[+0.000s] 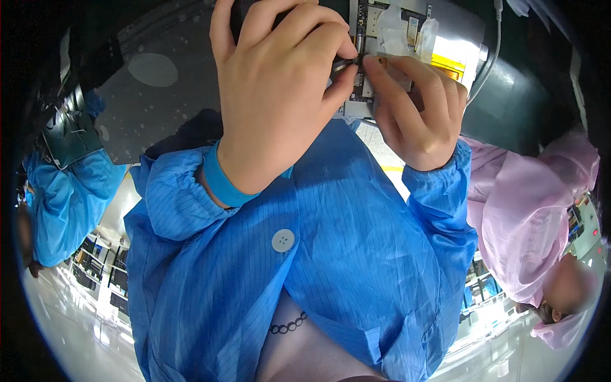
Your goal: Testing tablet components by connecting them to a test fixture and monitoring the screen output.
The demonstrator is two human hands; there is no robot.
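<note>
At the top of the head view, my left hand (280,83) reaches over an opened electronic device. A small dark strip-like part (344,65) shows between its thumb and index finger; its exact kind is too small to tell. My right hand (420,105) is on the right side of the device, fingers curled, its index fingertip meeting the left fingertips at the narrow circuit board (361,25). Whatever its fingers pinch is hidden. Around the board lies the silver casing (468,44), with pale translucent film (393,28) and yellow-orange film (449,65).
A grey mat (172,108) with a pale oval patch covers the left of the dark work surface. A white cable (493,67) runs down along the device's right. People in blue (76,197) and pink (522,210) garments are at either side.
</note>
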